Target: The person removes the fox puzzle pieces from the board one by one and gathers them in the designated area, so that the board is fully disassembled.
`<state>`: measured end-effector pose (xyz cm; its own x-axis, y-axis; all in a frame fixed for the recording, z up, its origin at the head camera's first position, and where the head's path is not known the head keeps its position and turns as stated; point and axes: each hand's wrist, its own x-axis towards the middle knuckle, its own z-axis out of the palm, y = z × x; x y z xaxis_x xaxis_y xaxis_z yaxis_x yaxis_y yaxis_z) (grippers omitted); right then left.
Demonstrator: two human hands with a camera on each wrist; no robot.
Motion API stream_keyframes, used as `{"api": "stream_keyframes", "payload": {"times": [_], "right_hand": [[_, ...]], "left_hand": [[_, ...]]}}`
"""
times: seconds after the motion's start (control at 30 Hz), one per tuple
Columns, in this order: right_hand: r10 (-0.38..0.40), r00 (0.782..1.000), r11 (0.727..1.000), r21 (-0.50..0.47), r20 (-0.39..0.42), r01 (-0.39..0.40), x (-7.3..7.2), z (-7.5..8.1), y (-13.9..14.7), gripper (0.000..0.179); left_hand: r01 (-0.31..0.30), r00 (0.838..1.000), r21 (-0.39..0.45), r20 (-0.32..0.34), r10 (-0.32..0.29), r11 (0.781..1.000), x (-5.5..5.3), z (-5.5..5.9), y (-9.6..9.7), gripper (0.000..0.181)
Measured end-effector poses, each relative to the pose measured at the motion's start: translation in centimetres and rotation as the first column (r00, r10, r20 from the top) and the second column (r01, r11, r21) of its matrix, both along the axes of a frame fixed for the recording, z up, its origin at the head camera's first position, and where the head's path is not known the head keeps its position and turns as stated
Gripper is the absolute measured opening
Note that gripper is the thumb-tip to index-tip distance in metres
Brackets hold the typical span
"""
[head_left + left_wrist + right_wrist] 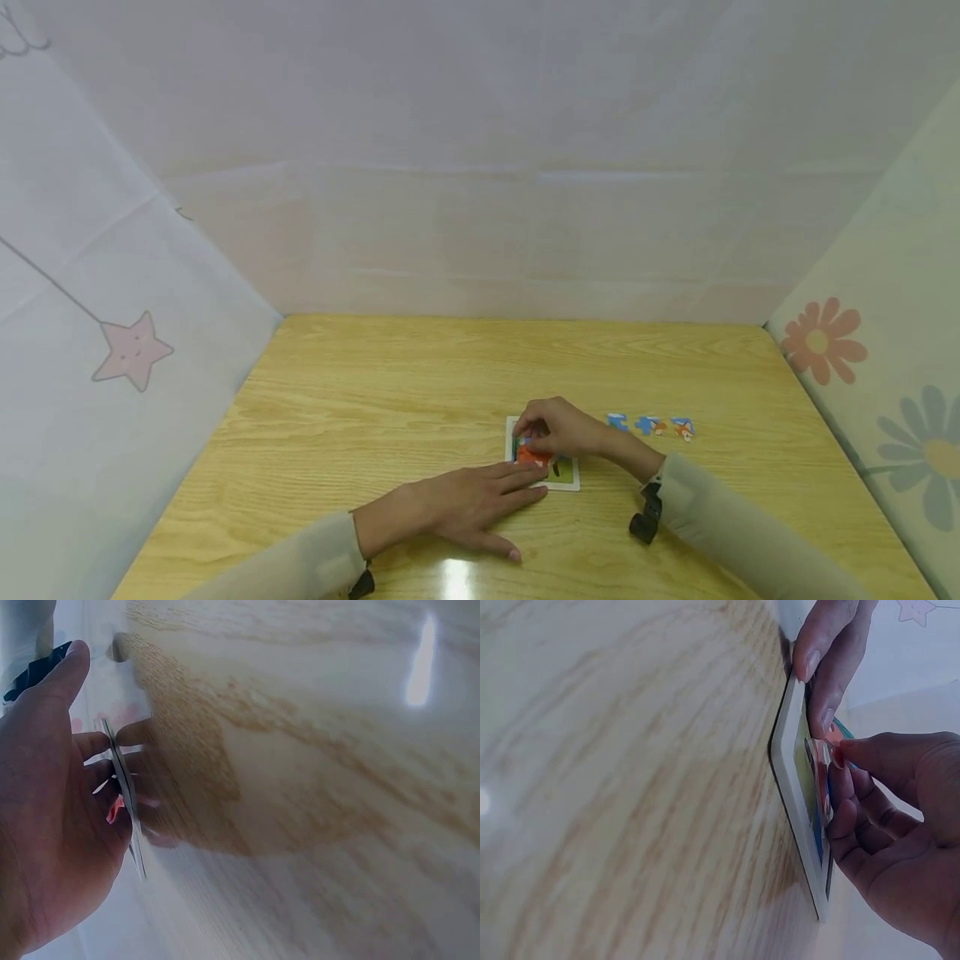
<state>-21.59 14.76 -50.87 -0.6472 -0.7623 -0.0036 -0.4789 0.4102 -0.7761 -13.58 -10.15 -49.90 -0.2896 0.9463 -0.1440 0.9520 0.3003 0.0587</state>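
A small jigsaw tray [577,480] with a white border lies on the wooden table, partly covered by both hands. My left hand [467,503] rests palm down with fairly straight fingers, their tips over the tray's near left side. Above the tray, my right hand [564,427] has its fingers bent. In the right wrist view, its thumb and forefinger pinch a red-orange puzzle piece [835,734], close to the left fingertips. Other red and blue picture parts [821,772] show in the tray below; the hands hide much of the picture.
To the right of the tray lie three loose puzzle pieces: a blue one [617,421], a blue and orange one [650,425] and another with an orange figure [683,428]. Pale cloth walls [480,233] border the table [360,383] at the back and sides.
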Motion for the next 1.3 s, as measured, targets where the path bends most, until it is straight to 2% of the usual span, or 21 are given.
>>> {"api": "stream_keyframes", "payload": {"times": [0.37, 0.67, 0.9, 1.3], "right_hand": [[-0.006, 0.997, 0.999, -0.049, 0.072, 0.010, 0.0, -0.5, 0.2, 0.019], [-0.045, 0.984, 0.995, -0.080, 0.173, 0.059, 0.0, -0.6, 0.6, 0.017], [-0.081, 0.990, 0.993, -0.075, 0.115, 0.090, 0.0, 0.1, 1.6, 0.017], [-0.115, 0.989, 0.989, -0.083, 0.095, 0.123, 0.4, 0.6, 4.1, 0.017]], "left_hand": [[0.007, 1.000, 0.006, -0.016, -0.007, 1.000, 0.0, -0.1, 0.0, 0.086], [0.005, 1.000, -0.009, -0.012, -0.006, 1.000, 0.1, -0.1, 0.1, 0.086], [-0.002, 1.000, -0.015, -0.016, 0.002, 1.000, 0.2, 0.0, 0.1, 0.086], [-0.003, 1.000, -0.022, 0.004, 0.003, 1.000, 0.1, -0.1, 0.1, 0.087]]}}
